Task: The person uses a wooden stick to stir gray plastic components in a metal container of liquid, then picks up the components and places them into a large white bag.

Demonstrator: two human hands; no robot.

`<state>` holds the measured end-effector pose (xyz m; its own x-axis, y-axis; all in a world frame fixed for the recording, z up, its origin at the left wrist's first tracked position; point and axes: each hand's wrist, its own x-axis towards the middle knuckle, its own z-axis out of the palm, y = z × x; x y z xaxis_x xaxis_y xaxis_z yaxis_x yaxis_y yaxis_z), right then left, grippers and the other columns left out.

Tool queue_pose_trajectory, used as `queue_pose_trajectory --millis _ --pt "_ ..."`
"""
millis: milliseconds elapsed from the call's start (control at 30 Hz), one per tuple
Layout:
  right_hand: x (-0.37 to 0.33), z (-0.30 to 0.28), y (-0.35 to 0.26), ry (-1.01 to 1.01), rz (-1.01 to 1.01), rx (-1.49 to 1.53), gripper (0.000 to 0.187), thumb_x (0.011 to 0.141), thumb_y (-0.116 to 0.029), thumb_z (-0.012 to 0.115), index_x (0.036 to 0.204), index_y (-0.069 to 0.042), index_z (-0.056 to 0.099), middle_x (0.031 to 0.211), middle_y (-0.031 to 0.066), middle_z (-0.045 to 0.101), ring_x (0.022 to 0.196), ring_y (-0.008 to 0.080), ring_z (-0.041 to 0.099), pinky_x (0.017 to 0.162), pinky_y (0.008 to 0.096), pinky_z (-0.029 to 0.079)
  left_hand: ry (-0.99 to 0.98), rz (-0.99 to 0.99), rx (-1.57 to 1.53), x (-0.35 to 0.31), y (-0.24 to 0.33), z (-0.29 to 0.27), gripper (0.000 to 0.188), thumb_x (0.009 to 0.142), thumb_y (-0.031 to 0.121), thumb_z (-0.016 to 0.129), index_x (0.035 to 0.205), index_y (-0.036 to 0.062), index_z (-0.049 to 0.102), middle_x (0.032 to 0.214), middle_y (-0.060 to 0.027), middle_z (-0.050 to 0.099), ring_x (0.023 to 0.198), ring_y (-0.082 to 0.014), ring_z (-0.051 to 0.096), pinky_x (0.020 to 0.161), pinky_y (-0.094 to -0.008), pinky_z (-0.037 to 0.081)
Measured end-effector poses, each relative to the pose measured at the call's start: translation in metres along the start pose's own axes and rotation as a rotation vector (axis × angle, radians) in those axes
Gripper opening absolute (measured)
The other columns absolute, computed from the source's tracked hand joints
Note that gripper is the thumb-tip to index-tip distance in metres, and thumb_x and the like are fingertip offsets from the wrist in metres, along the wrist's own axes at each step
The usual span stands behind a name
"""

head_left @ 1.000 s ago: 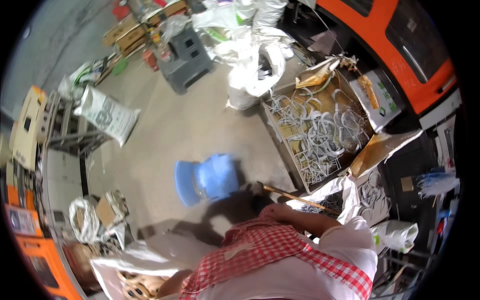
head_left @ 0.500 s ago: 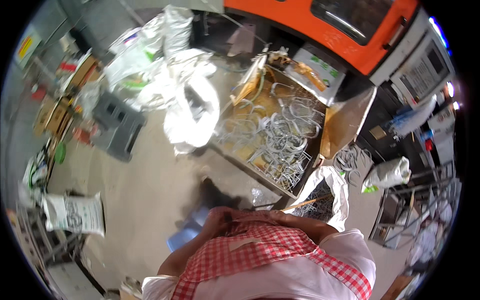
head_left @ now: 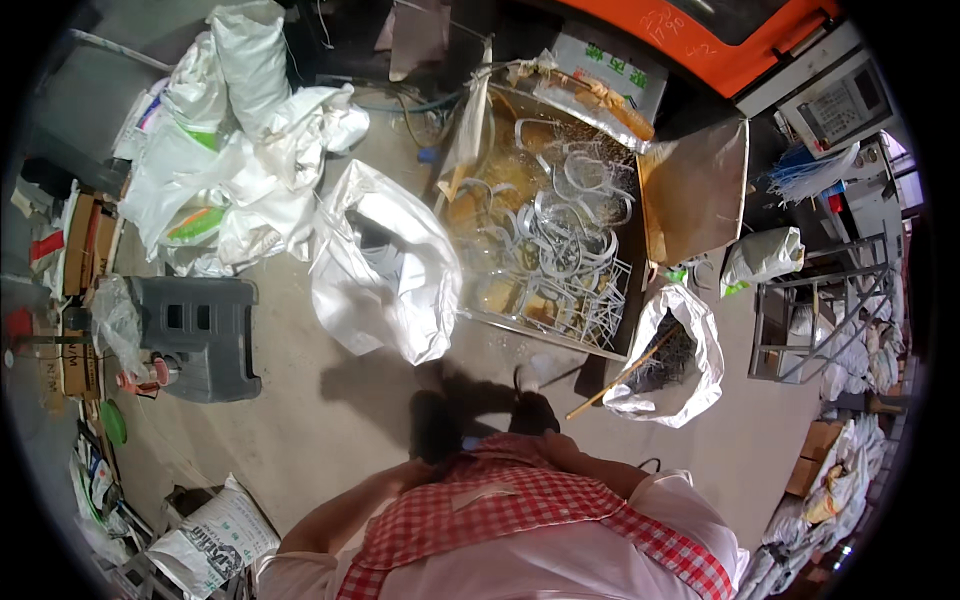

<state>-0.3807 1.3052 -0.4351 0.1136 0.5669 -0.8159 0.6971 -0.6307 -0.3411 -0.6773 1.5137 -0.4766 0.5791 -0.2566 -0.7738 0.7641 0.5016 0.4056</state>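
My left hand (head_left: 418, 470) is low in front of me at the left edge of the red-and-white checked apron (head_left: 500, 490). My right hand (head_left: 562, 449) rests at the apron's right edge. The fingers of both are hidden or too small to make out, so I cannot tell what they hold, if anything. Ahead stands a large open carton (head_left: 690, 195) with many clear, curved plastic pieces (head_left: 570, 225) in it. Right of my right hand is an open white sack (head_left: 708, 350) of dark grey pieces, a thin stick (head_left: 620, 377) leaning across its rim.
Left of the carton stands an open white sack (head_left: 335, 290); more white sacks (head_left: 250, 70) are heaped behind it. A grey plastic stool (head_left: 200, 335) is further left. A filled sack (head_left: 215, 545) lies lower left. An orange machine (head_left: 690, 40) stands beyond; a metal rack (head_left: 820, 300) is at right.
My view has turned, so the carton now appears straighter and the grey stool and lower-left sack have shifted. The blue thing beside my left arm is mostly out of sight. Both hands stay near the apron.
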Motion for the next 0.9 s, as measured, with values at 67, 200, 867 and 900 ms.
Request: queue_pose_trajectory --millis 67,200,867,900 --pt "0.03 0.059 0.036 -0.172 -0.2 -0.123 0.041 0.08 -0.031 0.047 0.115 -0.01 0.045 0.09 0.0162 0.058 0.08 0.0393 0.056 0.072 0.0459 0.045 -0.012 -0.122 -0.095 -0.019 0.019 -0.006 0.023 0.086 0.016 0.048 0.103 0.0009 0.051 0.089 -0.0095 0.055 0.082 -0.0155 0.053 0.064 -0.0272 0.046" --pt "0.011 0.041 0.037 -0.225 -0.44 -0.157 0.048 0.081 -0.026 0.047 0.125 -0.013 0.038 0.093 0.0176 0.054 0.088 0.0362 0.053 0.075 0.04 0.043 -0.082 -0.35 -0.332 -0.011 -0.04 -0.028 0.017 0.085 0.014 0.047 0.094 0.0 0.053 0.076 -0.0098 0.055 0.072 -0.0163 0.056 0.058 -0.0278 0.047" --pt "0.308 0.234 0.087 -0.468 -0.093 -0.045 0.063 0.06 -0.021 0.073 0.113 -0.004 0.043 0.095 0.0157 0.058 0.091 0.033 0.057 0.072 0.042 0.047 0.889 0.097 0.931 0.225 0.036 -0.09 0.032 0.069 0.025 0.062 0.094 0.0045 0.059 0.101 -0.0132 0.058 0.099 -0.0341 0.05 0.085 -0.0413 0.041" --pt "0.314 0.256 0.088 -0.46 -0.084 -0.009 0.065 0.06 -0.021 0.074 0.115 -0.004 0.042 0.098 0.016 0.057 0.093 0.0328 0.056 0.074 0.0423 0.046 0.892 0.143 0.972 0.231 0.039 -0.094 0.031 0.069 0.024 0.061 0.092 0.0044 0.06 0.099 -0.0133 0.059 0.097 -0.0346 0.051 0.085 -0.0416 0.041"
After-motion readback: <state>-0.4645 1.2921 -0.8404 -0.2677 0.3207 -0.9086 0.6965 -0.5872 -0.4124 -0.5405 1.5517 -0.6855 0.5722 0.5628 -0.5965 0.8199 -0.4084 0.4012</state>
